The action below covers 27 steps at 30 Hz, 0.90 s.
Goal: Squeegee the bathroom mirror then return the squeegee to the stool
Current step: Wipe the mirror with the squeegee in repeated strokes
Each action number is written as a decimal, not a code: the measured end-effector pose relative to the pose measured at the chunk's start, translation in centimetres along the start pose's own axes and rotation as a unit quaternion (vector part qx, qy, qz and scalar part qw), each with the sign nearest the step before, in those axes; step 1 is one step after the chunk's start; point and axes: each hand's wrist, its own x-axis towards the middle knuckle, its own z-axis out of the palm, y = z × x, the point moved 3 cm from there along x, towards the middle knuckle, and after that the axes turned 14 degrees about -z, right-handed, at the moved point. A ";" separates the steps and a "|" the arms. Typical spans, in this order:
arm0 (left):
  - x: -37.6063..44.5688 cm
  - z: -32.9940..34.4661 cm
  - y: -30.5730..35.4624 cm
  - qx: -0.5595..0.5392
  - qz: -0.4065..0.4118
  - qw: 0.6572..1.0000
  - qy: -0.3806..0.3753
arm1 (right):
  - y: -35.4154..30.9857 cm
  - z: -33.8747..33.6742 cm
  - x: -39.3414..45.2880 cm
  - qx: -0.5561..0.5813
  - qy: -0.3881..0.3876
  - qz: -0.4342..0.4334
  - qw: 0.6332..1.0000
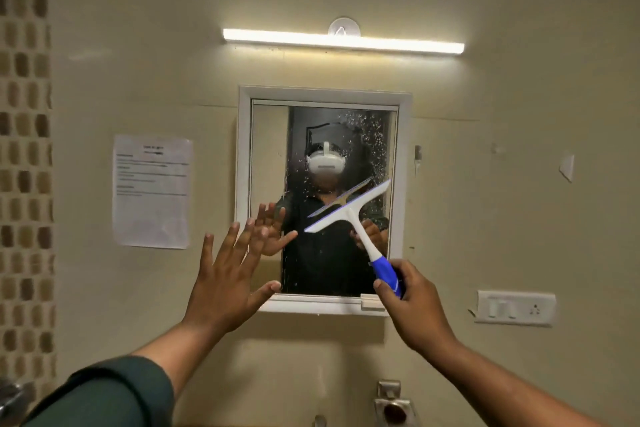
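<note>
Your right hand (412, 302) grips the squeegee (349, 210); left hand (225, 284) fingers spread. Press the blade flat on the mirror (270, 149), pulling straight down.

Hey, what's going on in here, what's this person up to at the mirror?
A person is squeegeeing a wall-mounted bathroom mirror. Their right hand grips the blue handle of a white squeegee, whose blade is tilted across the lower right part of the glass. The left hand is raised with fingers spread near the mirror's lower left corner, holding nothing. Water droplets still speckle the upper right of the glass, so the wiping isn't finished. No stool is in view.
</note>
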 end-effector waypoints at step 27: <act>12.8 -0.8 -3.0 0.010 -0.012 0.996 0.093 | -8.6 6.4 20.3 -0.120 -0.020 -0.246 0.962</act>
